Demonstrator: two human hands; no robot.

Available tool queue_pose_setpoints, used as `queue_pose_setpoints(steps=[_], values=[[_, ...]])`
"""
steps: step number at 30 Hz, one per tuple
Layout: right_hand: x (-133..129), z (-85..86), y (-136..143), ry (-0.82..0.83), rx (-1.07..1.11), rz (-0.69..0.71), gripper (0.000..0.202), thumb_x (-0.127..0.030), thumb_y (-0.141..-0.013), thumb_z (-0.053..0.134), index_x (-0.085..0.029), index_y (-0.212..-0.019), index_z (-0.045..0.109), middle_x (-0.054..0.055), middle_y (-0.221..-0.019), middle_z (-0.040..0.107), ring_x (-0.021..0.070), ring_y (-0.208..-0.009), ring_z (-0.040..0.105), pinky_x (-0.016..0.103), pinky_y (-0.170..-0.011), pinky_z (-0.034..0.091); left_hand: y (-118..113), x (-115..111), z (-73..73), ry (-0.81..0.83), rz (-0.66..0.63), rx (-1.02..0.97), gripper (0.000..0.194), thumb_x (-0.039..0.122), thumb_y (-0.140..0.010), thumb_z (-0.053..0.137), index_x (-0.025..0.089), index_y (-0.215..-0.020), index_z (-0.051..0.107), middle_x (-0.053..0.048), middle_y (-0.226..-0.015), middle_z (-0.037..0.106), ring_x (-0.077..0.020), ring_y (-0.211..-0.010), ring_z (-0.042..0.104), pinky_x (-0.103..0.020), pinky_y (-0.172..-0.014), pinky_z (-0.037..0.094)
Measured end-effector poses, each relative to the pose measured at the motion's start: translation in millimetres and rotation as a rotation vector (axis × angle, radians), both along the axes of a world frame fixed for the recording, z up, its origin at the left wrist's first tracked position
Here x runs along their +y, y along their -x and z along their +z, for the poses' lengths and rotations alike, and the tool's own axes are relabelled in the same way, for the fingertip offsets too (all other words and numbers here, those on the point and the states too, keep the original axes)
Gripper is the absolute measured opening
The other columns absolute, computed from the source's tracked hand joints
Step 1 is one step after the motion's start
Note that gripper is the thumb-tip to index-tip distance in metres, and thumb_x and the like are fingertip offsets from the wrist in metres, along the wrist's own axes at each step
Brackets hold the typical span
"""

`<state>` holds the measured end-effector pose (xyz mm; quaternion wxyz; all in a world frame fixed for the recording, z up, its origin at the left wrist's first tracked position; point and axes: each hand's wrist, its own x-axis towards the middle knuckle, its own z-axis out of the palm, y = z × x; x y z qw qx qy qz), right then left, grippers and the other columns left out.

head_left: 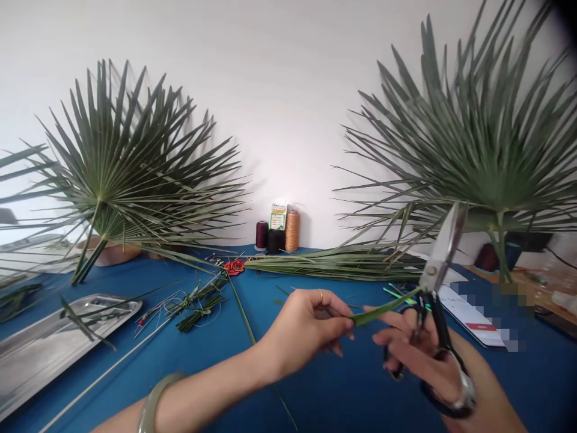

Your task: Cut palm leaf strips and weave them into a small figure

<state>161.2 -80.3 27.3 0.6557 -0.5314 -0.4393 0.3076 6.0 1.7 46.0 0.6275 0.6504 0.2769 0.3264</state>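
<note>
1. Blue worktop (351,397) below; we see leaf strip (383,311) above it.
2. Left hand (300,328) pinches strip, probably steadying it.
3. Right hand (417,358), half-curled, grips scissors (444,246) through handles, likely for control.

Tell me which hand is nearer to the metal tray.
Left. The left hand, pinching a leaf strip, is to the right of the metal tray; the right hand, holding the scissors, is farther to that side.
</note>
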Motion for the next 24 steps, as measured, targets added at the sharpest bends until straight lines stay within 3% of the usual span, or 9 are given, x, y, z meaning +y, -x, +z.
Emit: queue_pose_setpoints(steps=[2, 5, 12, 18, 21, 24], values=[[12, 8.5, 12, -0.003, 0.007, 0.046, 0.034, -0.043, -0.060, 0.076, -0.019, -0.079, 0.062, 0.002, -0.068, 0.064, 0.0163, -0.053, 0.058, 0.027, -0.045, 0.047, -2, -4, -0.3, 0.035, -0.004, -0.032, 0.019, 0.028, -0.067, 0.067, 0.013, -0.069, 0.054, 0.001, -0.062, 0.061, -0.0065, -0.045, 0.053, -0.019, -0.045, 0.040], [22, 16.2, 18, 0.010, -0.011, 0.067, 0.023, -0.040, -0.067, 0.072, -0.020, -0.075, 0.064, -0.001, -0.058, 0.060, 0.0155, -0.054, 0.057, 0.025, -0.048, 0.046, -2, -4, 1.4, 0.087, -0.020, -0.047, 0.020, 0.028, -0.067, 0.066, 0.014, -0.068, 0.052, -0.001, -0.064, 0.064, -0.0075, -0.045, 0.054, -0.020, -0.046, 0.041], [29, 24.8, -5, 0.013, -0.105, 0.008, 0.031, -0.041, -0.063, 0.075, -0.018, -0.079, 0.062, 0.002, -0.060, 0.065, 0.0175, -0.056, 0.059, 0.024, -0.045, 0.044, 8, 7, 10.1, 0.203, -0.147, 0.061, 0.016, 0.019, -0.063, 0.069, 0.011, -0.073, 0.061, -0.004, -0.065, 0.068, -0.0103, -0.054, 0.061, -0.020, -0.052, 0.041], [31, 27.3, -22, -0.030, -0.140, -0.089, 0.040, -0.042, -0.059, 0.078, -0.021, -0.087, 0.057, 0.000, -0.061, 0.065, 0.0168, -0.054, 0.058, 0.025, -0.047, 0.046, 7, 4, 11.5, 0.208, -0.104, 0.042, 0.011, 0.018, -0.064, 0.065, 0.013, -0.068, 0.057, -0.003, -0.064, 0.067, -0.0105, -0.051, 0.059, -0.022, -0.051, 0.045], [28, 26.5, -20, -0.025, -0.173, -0.067, 0.038, -0.044, -0.060, 0.076, -0.021, -0.085, 0.059, 0.000, -0.062, 0.063, 0.0175, -0.056, 0.058, 0.025, -0.046, 0.045, 5, 2, 9.0, 0.238, -0.117, 0.030, 0.018, 0.022, -0.064, 0.068, 0.012, -0.077, 0.060, -0.002, -0.065, 0.066, -0.0075, -0.043, 0.053, -0.022, -0.046, 0.044], [25, 28.4, -19, -0.031, -0.208, -0.061, 0.034, -0.046, -0.063, 0.073, -0.022, -0.083, 0.062, 0.000, -0.065, 0.058, 0.0132, -0.050, 0.049, 0.024, -0.041, 0.041, 4, 0, 10.6, 0.206, -0.059, 0.000, 0.020, 0.026, -0.064, 0.070, 0.011, -0.075, 0.062, -0.001, -0.062, 0.064, -0.0051, -0.039, 0.047, -0.020, -0.042, 0.041]])
